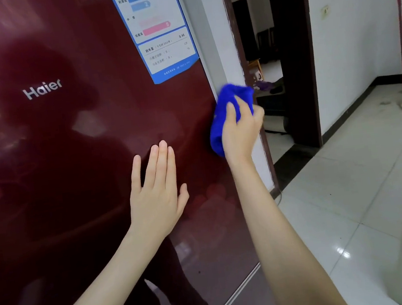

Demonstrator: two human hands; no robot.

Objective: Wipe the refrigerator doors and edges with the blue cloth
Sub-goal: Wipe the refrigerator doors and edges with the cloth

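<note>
While the right hand [241,127] bunches the cloth [227,108] against the door's right edge [212,85], the head view shows its fingers curled tight around the blue wad, thumb side toward the camera. That cloth sits where the red door [67,143] meets its pale side strip, just below the label [157,31]. Flat on the glossy front lies the left hand [156,196], fingers straight and close together, holding nothing, apparently bracing the door.

Several things could go wrong from here, as I judge it. Because the wad is balled rather than spread, it may ride over the corner and miss the narrow strip, leaving a streak. A stroke upward could catch the label's lower corner and lift or smear it. The bare palm pressed on the shiny panel is likely to leave a print that needs another pass. Pushing sideways on the edge might nudge the door open if the left hand eases off. Close on the right stands a door frame [251,95]; knuckles could scrape it during a fast stroke.
</note>
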